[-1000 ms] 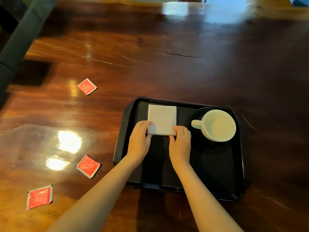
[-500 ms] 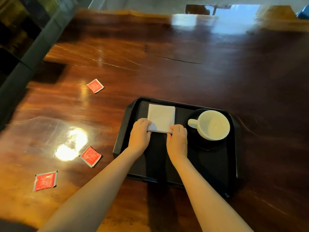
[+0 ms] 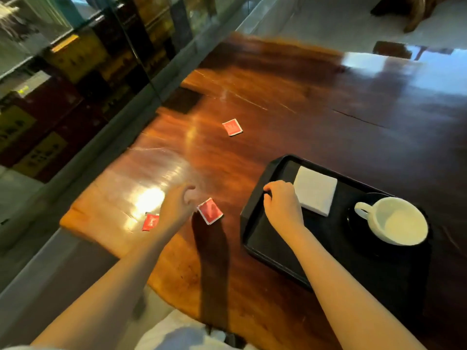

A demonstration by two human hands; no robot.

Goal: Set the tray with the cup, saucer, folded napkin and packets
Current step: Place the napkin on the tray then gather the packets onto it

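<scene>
Head view. The folded napkin (image 3: pixel 315 190) lies flat in the far left part of the black tray (image 3: pixel 255 218), with the white cup (image 3: pixel 396 221) on its dark saucer (image 3: pixel 353 223) to its right. A second ago both hands were pressing the napkin's near edge; now both have let it go, so the napkin step reads as finished.

The left hand (image 3: pixel 177 208) has swung out over the wooden table (image 3: pixel 278 117) and reaches, blurred by motion, with its fingers just beside the nearest red packet (image 3: pixel 209 211). Whether they have closed on it cannot be told. The right hand (image 3: pixel 281 203) rests loosely curled at the tray's left rim beside the napkin, holding nothing that can be seen.

A second packet (image 3: pixel 150 221) lies partly hidden behind the left wrist, and a third (image 3: pixel 232 127) sits well apart, farther up the table. All three are off the tray, so gathering the packets is judged the step in hand.
</scene>
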